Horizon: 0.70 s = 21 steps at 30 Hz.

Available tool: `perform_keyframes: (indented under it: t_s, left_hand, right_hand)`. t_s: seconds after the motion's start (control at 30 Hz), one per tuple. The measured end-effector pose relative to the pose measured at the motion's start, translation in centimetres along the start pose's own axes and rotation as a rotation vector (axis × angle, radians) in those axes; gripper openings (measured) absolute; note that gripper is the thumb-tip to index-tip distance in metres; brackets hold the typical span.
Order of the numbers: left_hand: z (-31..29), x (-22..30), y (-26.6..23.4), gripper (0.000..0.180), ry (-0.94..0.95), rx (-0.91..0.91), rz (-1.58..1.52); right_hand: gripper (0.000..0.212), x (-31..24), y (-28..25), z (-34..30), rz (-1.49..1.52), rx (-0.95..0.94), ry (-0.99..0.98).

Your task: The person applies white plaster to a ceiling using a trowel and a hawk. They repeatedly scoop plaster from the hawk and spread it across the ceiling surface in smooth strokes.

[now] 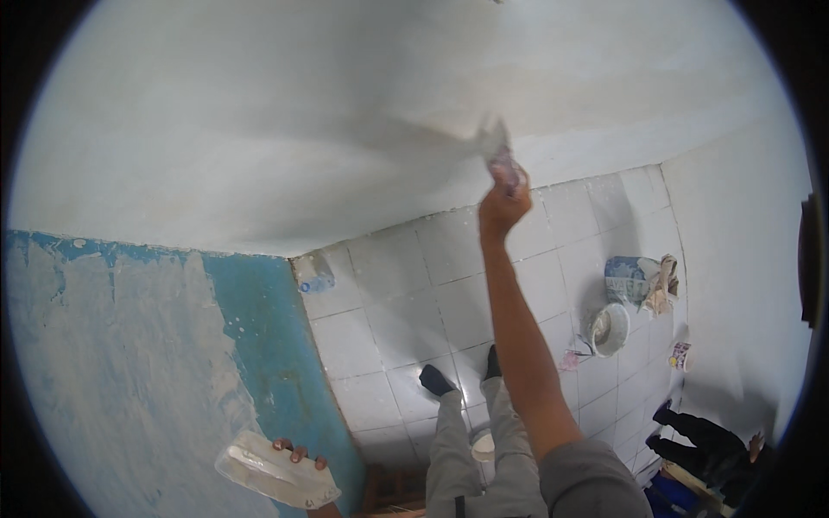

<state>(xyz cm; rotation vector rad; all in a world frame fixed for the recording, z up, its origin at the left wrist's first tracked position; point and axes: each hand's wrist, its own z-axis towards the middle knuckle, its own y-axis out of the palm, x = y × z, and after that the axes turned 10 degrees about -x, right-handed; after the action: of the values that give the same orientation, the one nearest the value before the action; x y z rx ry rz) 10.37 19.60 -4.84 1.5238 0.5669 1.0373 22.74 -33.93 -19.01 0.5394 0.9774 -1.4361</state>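
My right hand [506,205] is raised in front of the white wall [285,112], its fingers wrapped round the handle of a putty knife [496,142]. The blade is smeared by motion and looks to be at the wall, though I cannot tell whether it touches. Low on the left, my left hand [300,455] grips a pale, flat putty board [272,475] by its edge. Whitish material coats the board. Behind it stands a blue wall [272,345], partly covered with grey-white putty [129,345].
On the tiled floor [393,302] lie a clear plastic bottle [317,283] in the corner and a torn bag [629,281] beside a white bucket [610,330]. A small tub [681,356] stands by the right wall. Another person [717,445] is at the lower right.
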Motion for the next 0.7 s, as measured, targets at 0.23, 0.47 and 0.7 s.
perform_keyframes:
  t_s: [0.23,0.47,0.7]
  left_hand:
    - [-0.6,0.1,-0.7,0.060,0.020,0.042,0.067]
    - [-0.4,-0.4,-2.5,0.059,-0.002,0.055,0.024]
    - [0.1,-0.5,-2.5,0.056,0.009,0.050,0.003]
  right_hand:
    - [0.029,6.4,0.4,1.9,0.158,0.121,0.234]
    - [0.019,0.0,7.5,-7.3,0.038,-0.084,0.058]
    - [0.018,5.7,3.6,-2.9,0.213,0.180,0.258]
